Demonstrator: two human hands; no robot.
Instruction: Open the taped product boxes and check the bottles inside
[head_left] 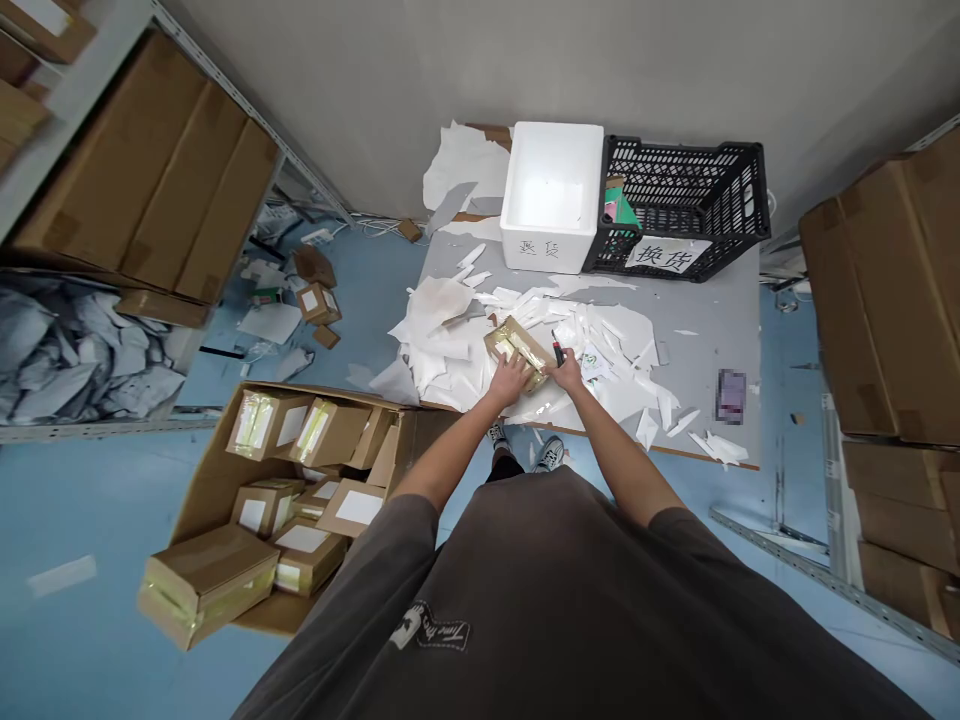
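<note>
A small cardboard box point(529, 345) sealed with shiny tape lies at a slant on white scraps on the grey table. My left hand point(510, 380) grips its near left side, with fingers apart over the top face. At the box's right end, my right hand point(568, 374) is closed around a red and black utility knife point(558, 351), which points up and away from me. Torn white paper and foam scraps point(442, 320) surround the box. Part of the box's near edge is hidden by my hands.
Behind stand a white foam box point(553, 245) and a black plastic crate point(682, 225). A phone-like object point(730, 397), blurred, lies at right. On my left, a large carton point(199, 470) holds several taped boxes. Shelves with cartons point(150, 170) flank both sides.
</note>
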